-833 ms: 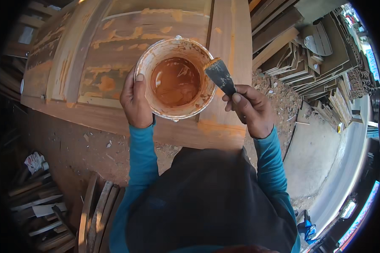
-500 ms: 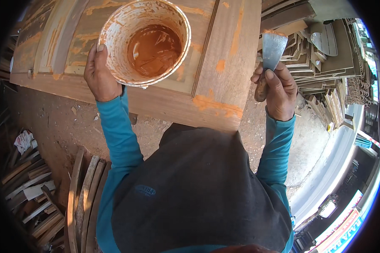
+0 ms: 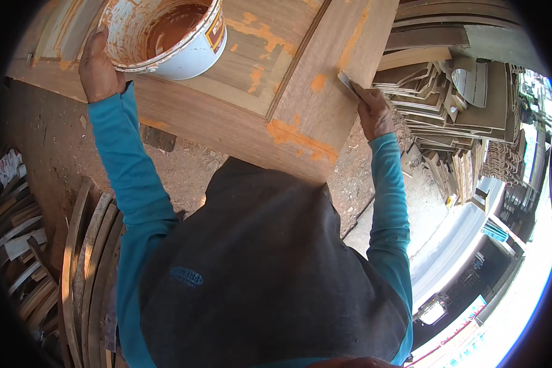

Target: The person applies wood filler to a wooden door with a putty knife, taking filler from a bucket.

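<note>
My left hand grips the rim of a white bucket, tilted so that its inside shows. Orange-brown paste lies at its bottom and smears its walls. A panelled wooden door lies flat below, with orange patches along its joints and panels. My right hand is closed round a putty knife, its blade low against the door's right-hand board, next to an orange patch. The knife's handle is mostly hidden in my fingers.
Curved wooden strips stand at the lower left beside a pile of wood offcuts. At the right are stacked thin boards and a pale concrete slab. Dirt floor shows between the door and my dark apron.
The bucket has moved left and tipped, showing its outer side. My right hand has turned and lowered the putty knife from a raised, upright position to the door's surface.
</note>
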Action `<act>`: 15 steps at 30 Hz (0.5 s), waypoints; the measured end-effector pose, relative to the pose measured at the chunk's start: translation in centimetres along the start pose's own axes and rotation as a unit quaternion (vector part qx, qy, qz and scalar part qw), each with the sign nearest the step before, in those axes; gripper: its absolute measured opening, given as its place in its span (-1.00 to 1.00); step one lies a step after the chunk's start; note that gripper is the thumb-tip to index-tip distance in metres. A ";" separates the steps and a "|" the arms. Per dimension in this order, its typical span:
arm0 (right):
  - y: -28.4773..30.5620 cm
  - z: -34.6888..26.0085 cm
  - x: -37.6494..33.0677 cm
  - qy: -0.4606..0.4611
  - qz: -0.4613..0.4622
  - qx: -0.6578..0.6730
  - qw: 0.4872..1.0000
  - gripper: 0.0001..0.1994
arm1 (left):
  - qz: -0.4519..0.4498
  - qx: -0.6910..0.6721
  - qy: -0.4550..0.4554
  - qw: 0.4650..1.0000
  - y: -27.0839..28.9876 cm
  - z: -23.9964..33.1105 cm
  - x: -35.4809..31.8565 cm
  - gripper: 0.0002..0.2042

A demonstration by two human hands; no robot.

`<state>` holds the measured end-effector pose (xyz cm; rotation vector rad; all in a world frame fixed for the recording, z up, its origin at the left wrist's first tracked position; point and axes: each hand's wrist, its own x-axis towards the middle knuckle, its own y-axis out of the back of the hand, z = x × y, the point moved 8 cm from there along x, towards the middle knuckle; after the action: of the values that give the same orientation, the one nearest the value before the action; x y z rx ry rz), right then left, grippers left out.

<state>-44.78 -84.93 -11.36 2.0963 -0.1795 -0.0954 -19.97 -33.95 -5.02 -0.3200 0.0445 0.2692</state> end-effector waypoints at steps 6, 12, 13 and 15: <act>1.2 -1.6 1.2 0.095 -0.030 -0.231 0.968 -0.56 | 0.015 0.000 -0.003 1.000 0.4 -0.4 0.2 -0.60; 0.8 -2.8 3.0 0.091 -0.065 -0.285 0.952 -0.59 | 0.012 0.016 0.004 1.000 0.4 -0.6 1.1 -0.56; 1.2 -3.3 2.8 0.089 -0.072 -0.288 0.951 -0.59 | 0.007 0.002 0.004 1.000 0.5 -0.9 1.3 -0.56; 1.8 -3.7 2.3 0.082 -0.089 -0.299 0.947 -0.59 | 0.008 -0.009 0.009 1.000 0.4 -0.9 0.9 -0.56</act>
<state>-42.17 -83.09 -7.88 1.4983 0.1291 -0.0720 -19.17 -33.66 -6.07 -0.3409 0.0621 0.2836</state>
